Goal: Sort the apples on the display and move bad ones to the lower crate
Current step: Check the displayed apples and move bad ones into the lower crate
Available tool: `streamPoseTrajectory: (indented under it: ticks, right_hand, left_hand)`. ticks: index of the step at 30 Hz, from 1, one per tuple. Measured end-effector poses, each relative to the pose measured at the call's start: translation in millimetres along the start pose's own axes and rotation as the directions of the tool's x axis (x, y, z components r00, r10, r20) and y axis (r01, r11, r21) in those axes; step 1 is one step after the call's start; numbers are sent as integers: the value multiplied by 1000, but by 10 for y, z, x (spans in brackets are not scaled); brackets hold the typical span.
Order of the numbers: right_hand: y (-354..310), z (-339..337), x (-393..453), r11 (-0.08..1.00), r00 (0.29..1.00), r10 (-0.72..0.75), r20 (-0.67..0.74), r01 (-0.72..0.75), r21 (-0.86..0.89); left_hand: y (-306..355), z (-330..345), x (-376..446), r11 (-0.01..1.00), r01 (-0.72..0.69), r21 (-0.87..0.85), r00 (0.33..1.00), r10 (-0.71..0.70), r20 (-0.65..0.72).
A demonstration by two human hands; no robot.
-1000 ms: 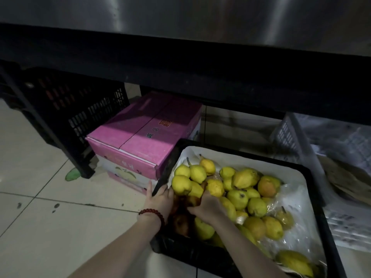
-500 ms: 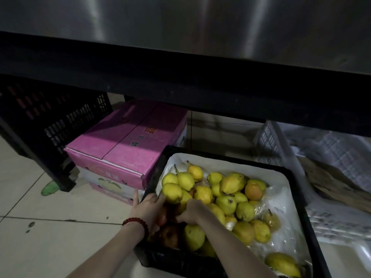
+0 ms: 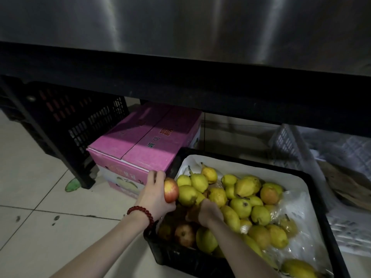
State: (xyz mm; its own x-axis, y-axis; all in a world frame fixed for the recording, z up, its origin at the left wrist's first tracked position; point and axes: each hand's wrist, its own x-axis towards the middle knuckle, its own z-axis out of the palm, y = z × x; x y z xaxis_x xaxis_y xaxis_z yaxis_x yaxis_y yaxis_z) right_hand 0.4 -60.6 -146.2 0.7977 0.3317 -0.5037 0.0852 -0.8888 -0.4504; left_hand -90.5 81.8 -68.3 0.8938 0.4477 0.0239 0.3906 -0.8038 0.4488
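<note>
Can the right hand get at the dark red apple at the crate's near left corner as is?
Probably yes. The red apple lies uncovered on top, just below the right hand, with nothing over it. The left hand holds another apple off to the side.

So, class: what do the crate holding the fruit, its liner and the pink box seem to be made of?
Crate: likely rigid black plastic, matte moulded rim. Liner: seemingly thin white plastic film, crinkled and glossy. Pink box: probably cardboard, printed, with folded flaps and a centre seam.

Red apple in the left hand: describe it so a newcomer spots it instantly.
Find the black crate of yellow-green pears on the floor. At its left rim, the left hand grips the apple, the only red-and-yellow round fruit raised above the pile.
</note>
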Motion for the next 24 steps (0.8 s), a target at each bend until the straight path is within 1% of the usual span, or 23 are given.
streamPoseTrajectory:
  ticks: [3,5,6,7,9,11,12,13,14,15,17,20,22,24]
  right_hand:
    - [52,-147,-151,982,995,-24,-101,43,185]
    - [108,-339,-317,935,989,-73,-126,112,337]
    - [154,-431,-400,893,984,-103,-147,157,423]
    - [207,-533,-524,830,979,-123,-165,192,524]
    - [295,-674,-693,640,982,-133,-138,191,744]
    - [392,-814,-886,374,987,-151,-45,99,922]
    - [429,-881,-992,268,985,-170,-14,60,961]
    - [453,-946,-1109,213,981,-196,-2,45,976]
    - [462,-1004,-1234,185,977,-214,-6,47,982]
    - [463,-1062,-1345,190,974,-223,-38,82,978]
    - [454,-1148,-1545,233,971,-189,-148,191,954]
    - [407,-1303,-1797,260,939,-188,-286,329,908]
    - [363,-1483,-1968,310,910,-208,-358,408,859]
    - [333,-1722,-2118,406,857,-272,-437,514,755]
  left_hand:
    - [28,-102,-48,996,47,-80,999,-49,-22]
    - [70,-180,-103,991,66,-120,997,-69,-24]
    - [92,-218,-129,989,65,-135,997,-69,-26]
    - [127,-261,-170,987,63,-146,997,-68,-31]
    - [178,-315,-218,986,61,-155,996,-70,-49]
    - [285,-380,-291,984,52,-170,996,-64,-64]
    - [357,-418,-333,983,51,-178,996,-64,-65]
    - [436,-459,-378,980,49,-193,996,-63,-65]
    - [527,-508,-429,975,37,-219,996,-54,-70]
    - [618,-558,-474,967,14,-253,996,-35,-80]
    - [800,-663,-580,953,-58,-299,995,29,-99]
    - [1041,-818,-698,938,-154,-311,981,107,-162]
    - [1200,-965,-763,931,-199,-307,968,139,-208]
    - [1378,-1168,-808,912,-267,-312,952,198,-234]
